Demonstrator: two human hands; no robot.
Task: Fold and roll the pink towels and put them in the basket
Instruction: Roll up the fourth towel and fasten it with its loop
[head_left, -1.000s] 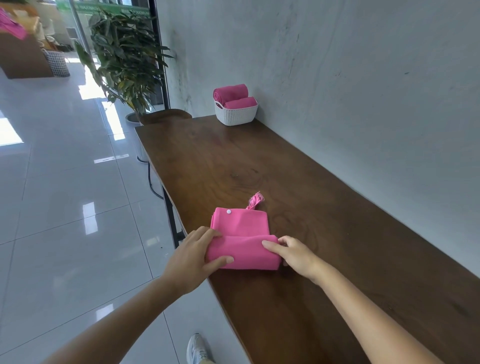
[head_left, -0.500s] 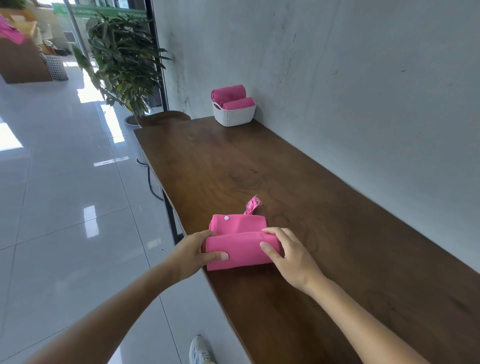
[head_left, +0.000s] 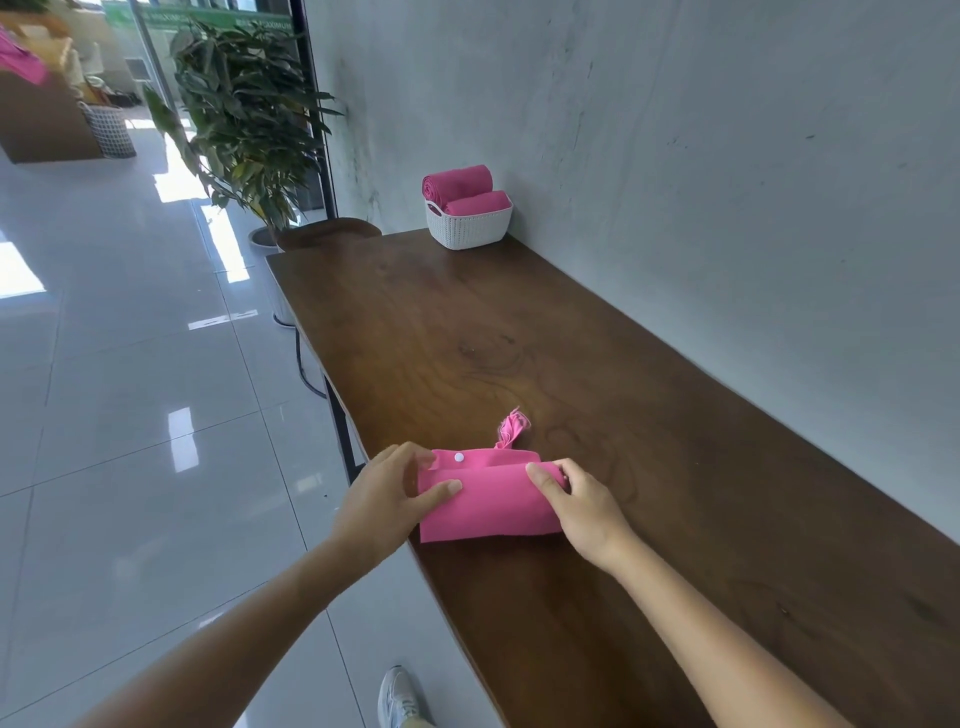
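Mid-roll: the left hand (head_left: 387, 499) and right hand (head_left: 582, 499) curl their fingers round the ends of the pink towel (head_left: 488, 506) at the near edge of the wooden table (head_left: 519, 338). Next, probably, roll it tightly to its far end.

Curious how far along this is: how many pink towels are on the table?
3. The upper rolled towel and lower rolled towel sit in the white basket by the wall; the third towel lies nearer, gripped by the left hand and right hand. Others may hide beneath.
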